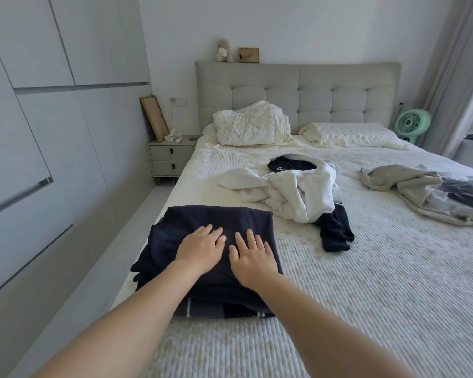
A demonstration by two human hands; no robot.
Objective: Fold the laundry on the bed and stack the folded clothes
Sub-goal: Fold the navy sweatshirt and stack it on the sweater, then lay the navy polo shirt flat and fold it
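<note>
A folded navy garment (pixel 219 216) tops a stack near the bed's left edge, with a striped dark piece (pixel 216 309) showing under it at the front. My left hand (pixel 200 248) and my right hand (pixel 250 259) lie flat on the navy garment, palms down, fingers spread, holding nothing. Beyond the stack, an unfolded heap of white clothes (pixel 287 190) lies in the middle of the bed (pixel 366 296). A navy item (pixel 287 165) rests on the heap's far side, and a dark navy piece (pixel 335 231) sticks out at its near right.
A grey crumpled garment (pixel 410 192) with dark cloth lies at the right edge. Pillows (pixel 249 124) sit against the headboard. A bedside cabinet (pixel 171 156) stands at the left, wardrobe doors (pixel 38 159) line the left wall, and a green fan (pixel 413 124) stands far right.
</note>
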